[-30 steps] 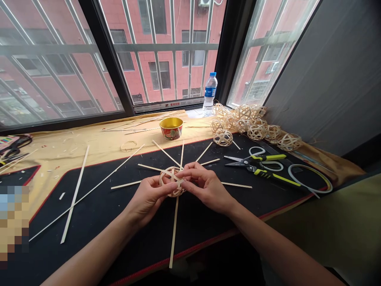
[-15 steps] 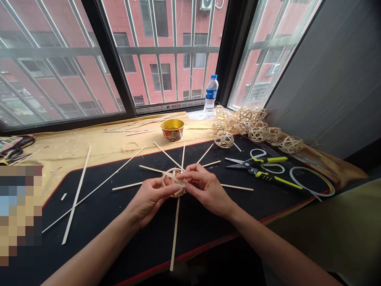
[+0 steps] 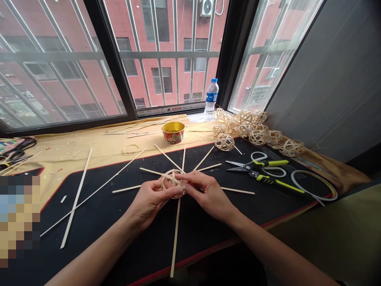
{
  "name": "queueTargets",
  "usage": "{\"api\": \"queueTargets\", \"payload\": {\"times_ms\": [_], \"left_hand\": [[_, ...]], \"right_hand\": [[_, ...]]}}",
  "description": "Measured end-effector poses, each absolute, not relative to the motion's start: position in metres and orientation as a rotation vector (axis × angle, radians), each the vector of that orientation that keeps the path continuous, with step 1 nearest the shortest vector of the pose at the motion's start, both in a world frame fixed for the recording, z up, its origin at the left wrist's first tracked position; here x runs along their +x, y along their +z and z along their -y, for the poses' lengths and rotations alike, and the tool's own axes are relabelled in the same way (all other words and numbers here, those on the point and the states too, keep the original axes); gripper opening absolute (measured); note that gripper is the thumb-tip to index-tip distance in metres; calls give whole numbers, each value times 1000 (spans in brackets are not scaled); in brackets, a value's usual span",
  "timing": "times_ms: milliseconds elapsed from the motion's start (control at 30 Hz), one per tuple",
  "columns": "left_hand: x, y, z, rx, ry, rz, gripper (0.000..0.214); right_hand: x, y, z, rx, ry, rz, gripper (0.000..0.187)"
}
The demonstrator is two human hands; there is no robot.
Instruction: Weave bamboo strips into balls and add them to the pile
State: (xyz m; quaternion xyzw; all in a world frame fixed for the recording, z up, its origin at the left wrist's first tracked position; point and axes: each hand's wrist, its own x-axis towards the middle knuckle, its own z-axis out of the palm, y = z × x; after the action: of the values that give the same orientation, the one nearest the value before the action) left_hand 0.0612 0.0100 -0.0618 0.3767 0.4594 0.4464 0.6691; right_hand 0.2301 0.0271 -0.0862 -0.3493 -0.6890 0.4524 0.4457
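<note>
Both hands meet over the black mat (image 3: 98, 214) on a half-woven bamboo ball (image 3: 172, 183) with long strip ends sticking out all round. My left hand (image 3: 151, 198) cups the ball from the left, fingers curled against it. My right hand (image 3: 205, 191) pinches a strip at the ball's right side between thumb and fingers. One long strip (image 3: 176, 234) runs from the ball toward me.
Loose bamboo strips (image 3: 76, 197) lie on the mat's left half. Yellow-handled scissors (image 3: 262, 169) and a coiled band (image 3: 315, 184) sit to the right. Several finished woven balls (image 3: 250, 127) are piled by the window corner, with a gold bowl (image 3: 173, 132) and a water bottle (image 3: 211, 97).
The hands stay on the ball with only small finger shifts; the view has tilted slightly, so everything sits a little lower in frame.
</note>
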Motion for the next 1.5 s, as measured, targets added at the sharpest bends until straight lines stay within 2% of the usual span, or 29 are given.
{"api": "queueTargets", "payload": {"times_ms": [300,533,933,1500], "left_hand": [[62,-62,-6,931,983,-1077,30],[63,-62,-7,912,1008,-1092,35],[58,-62,-10,986,939,-1029,24],[66,-60,-4,1034,980,-1097,38]], "right_hand": [[231,-89,-29,-731,1376,1542,23],[233,-86,-29,-706,1393,1616,27],[239,-80,-32,-740,1461,1582,24],[237,-85,-33,-777,1474,1502,24]]}}
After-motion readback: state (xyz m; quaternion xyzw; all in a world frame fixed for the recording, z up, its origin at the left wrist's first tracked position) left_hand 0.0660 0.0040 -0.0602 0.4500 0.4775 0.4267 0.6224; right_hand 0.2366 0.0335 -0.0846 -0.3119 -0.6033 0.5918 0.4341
